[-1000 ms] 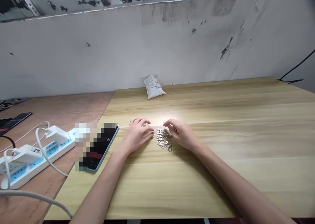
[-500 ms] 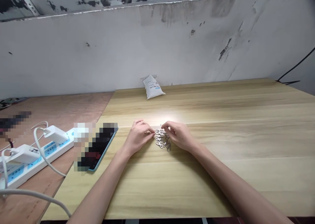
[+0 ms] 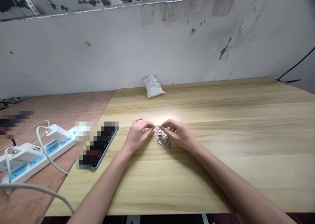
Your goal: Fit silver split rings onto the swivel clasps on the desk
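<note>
Head view: metal clasps (image 3: 160,140) sit bunched between the hands, likely for short reaches. Left hand (image 3: 137,135) and right hand (image 3: 180,135) pinch a small metal piece (image 3: 157,126) at the clasps' far edge, one per end, probably for control. Phone (image 3: 98,157) left of clasps, presumably to spare finger room.

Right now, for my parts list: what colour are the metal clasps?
The metal clasps are silver, best seen in the head view.
</note>
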`<state>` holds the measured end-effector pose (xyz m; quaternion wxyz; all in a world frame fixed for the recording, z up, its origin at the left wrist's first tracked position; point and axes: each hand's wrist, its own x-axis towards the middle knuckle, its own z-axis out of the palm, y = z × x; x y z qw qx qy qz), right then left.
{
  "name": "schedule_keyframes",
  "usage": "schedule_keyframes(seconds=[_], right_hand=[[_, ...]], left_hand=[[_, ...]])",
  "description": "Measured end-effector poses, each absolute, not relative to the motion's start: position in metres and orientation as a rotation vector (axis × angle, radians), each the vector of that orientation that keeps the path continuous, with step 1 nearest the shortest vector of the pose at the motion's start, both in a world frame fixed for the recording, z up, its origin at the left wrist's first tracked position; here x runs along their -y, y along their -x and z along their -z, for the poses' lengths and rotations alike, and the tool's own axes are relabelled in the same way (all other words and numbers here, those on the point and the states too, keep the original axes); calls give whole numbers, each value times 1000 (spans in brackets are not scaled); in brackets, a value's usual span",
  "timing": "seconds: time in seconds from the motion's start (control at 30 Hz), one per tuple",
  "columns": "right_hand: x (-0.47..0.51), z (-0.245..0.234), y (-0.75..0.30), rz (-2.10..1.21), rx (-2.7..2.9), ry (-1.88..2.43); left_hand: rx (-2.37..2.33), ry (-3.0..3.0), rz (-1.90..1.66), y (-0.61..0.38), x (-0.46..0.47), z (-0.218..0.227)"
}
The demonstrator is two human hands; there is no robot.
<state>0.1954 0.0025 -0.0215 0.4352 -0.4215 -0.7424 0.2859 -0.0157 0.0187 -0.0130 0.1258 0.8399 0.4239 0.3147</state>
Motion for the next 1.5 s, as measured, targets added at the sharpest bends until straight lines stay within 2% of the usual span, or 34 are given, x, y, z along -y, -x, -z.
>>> schedule_keyframes(seconds=[0.8,1.03,1.5], right_hand=[[-3,19,-197,-693,1856,1100],[7,22,-183,-436,2011,1075],[7,25,-180,-309,1984,1085]], left_hand=[[-1052,-2030,-1031,7,-9,-3],[-1022,-1926,-1039,3,-6,-4],[-975,-1905,-1077,0,-3,-3]])
